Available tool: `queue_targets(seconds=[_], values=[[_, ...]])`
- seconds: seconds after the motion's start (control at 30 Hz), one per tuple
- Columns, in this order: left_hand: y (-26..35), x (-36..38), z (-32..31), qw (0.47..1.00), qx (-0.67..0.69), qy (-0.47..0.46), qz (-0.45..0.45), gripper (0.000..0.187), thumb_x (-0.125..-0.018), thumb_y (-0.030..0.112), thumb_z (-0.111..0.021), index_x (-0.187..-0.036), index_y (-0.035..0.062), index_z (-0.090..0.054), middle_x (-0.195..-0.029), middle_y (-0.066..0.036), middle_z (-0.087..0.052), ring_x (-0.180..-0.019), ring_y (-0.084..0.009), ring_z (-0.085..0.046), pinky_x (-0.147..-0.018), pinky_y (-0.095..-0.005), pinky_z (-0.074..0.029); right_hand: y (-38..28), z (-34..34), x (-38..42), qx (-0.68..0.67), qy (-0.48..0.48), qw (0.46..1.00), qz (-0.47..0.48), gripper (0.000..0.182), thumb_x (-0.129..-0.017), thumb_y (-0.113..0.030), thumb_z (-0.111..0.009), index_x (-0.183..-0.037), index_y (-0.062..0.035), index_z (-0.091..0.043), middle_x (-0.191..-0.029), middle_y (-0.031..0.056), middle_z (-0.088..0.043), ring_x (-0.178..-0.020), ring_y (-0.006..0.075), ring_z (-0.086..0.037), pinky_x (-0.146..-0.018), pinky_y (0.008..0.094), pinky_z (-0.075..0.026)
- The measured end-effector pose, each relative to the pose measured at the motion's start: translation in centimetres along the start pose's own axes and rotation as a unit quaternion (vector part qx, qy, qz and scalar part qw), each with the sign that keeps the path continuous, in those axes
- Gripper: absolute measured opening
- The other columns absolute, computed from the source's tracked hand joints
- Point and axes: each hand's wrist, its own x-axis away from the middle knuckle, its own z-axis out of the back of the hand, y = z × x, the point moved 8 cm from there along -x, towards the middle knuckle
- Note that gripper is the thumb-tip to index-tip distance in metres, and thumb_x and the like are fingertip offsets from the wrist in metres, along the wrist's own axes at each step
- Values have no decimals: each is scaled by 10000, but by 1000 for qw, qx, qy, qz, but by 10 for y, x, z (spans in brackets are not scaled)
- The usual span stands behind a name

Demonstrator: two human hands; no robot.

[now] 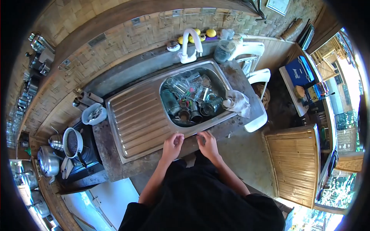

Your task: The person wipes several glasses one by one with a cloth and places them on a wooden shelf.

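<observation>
My left hand [174,146] is over the front edge of the metal sink unit [140,115], its fingers curled, with nothing I can make out in them. To its right, my right hand [208,145] is also at the front edge, fingers bent and partly hidden. The two hands are apart. Beyond them, the basin holds several glasses [179,85], cups and jars piled together. A grey cloth [237,102] hangs over the basin's right rim. The white faucet [188,48] curves up behind the basin.
At the left are a white tub [94,114], a pan [72,143] on a stove and a kettle [49,161]. Yellow fruits [211,33] and a glass jar [224,51] line the back ledge. White chairs [257,77] and a blue cooler [299,73] are at the right.
</observation>
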Motion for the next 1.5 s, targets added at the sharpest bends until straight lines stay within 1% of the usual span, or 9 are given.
queue_targets(seconds=[0.27, 0.47, 0.73, 0.9, 1.13, 1.23, 1.37, 1.47, 1.5], values=[[70, -82, -34, 983, -105, 73, -129, 134, -909, 111, -693, -1026, 56, -660, -997, -116, -689, -931, -300, -702, -785, -404, -559, 30, 47, -164, -37, 80, 996, 22, 154, -891, -98, -710, -1018, -16, -681, -976, 141, -720, -852, 295, -708, -746, 396, -557], [78, -145, -67, 954, -214, 167, -128, 360, -835, 149, -743, -1151, 83, -583, -1145, -147, -619, -1083, -381, -603, -936, -473, -482, 99, -3, -279, 41, -42, 998, -6, 338, -910, -254, -740, -1104, 20, -706, -998, 174, -753, -865, 285, -753, -760, 362, -578], [88, -161, -90, 928, -240, 278, -63, 390, -828, 159, -746, -1168, 65, -579, -1144, -153, -615, -1058, -378, -585, -922, -469, -458, 109, -26, -310, -108, -155, 981, 47, 179, -941, -180, -701, -976, -14, -759, -879, 136, -762, -798, 186, -739, -735, 304, -554], [100, -172, -93, 932, -173, 317, -27, 423, -860, 235, -766, -1190, 36, -592, -1129, -160, -653, -1014, -354, -615, -926, -449, -465, 117, -1, -306, -415, -210, 878, -108, 168, -1015, -127, -629, -1074, -2, -724, -946, 45, -742, -793, 86, -623, -759, 246, -503], [152, -214, -101, 925, -97, 357, -88, 776, -797, 342, -835, -1419, 29, -493, -1306, -168, -593, -1242, -332, -524, -1022, -439, -406, 116, 7, -271, -647, -315, 632, -288, 153, -1038, -100, -547, -1046, -47, -690, -1081, 55, -690, -968, 167, -653, -888, 315, -540], [194, -219, -115, 882, -289, 320, -192, 751, -746, 260, -848, -1390, 57, -519, -1332, -113, -607, -1283, -317, -518, -1068, -477, -355, 119, 22, -268, -631, -331, 641, -285, 165, -1024, -103, -577, -1114, -17, -685, -1074, 65, -706, -939, 181, -681, -876, 327, -566], [186, -219, -135, 892, -257, 314, -200, 679, -753, 237, -848, -1332, 55, -544, -1298, -121, -621, -1208, -332, -565, -1046, -462, -382, 161, 52, -286, -397, -249, 866, -176, 278, -964, -107, -676, -1211, 22, -672, -1035, 93, -751, -888, 195, -732, -795, 304, -575], [154, -213, -144, 922, -147, 337, -121, 674, -778, 249, -851, -1328, 30, -531, -1265, -157, -615, -1173, -348, -576, -995, -446, -436, 161, 101, -273, -216, -215, 952, -32, 271, -950, -105, -697, -1194, 13, -686, -1023, 100, -753, -921, 197, -734, -856, 300, -572], [140, -211, -146, 928, -109, 344, -93, 672, -799, 251, -858, -1310, -22, -517, -1203, -170, -628, -1102, -293, -617, -921, -402, -488, 156, 112, -262, -129, -263, 956, 13, 373, -909, -180, -747, -1242, -26, -676, -1135, 110, -736, -1083, 265, -702, -974, 400, -530]])
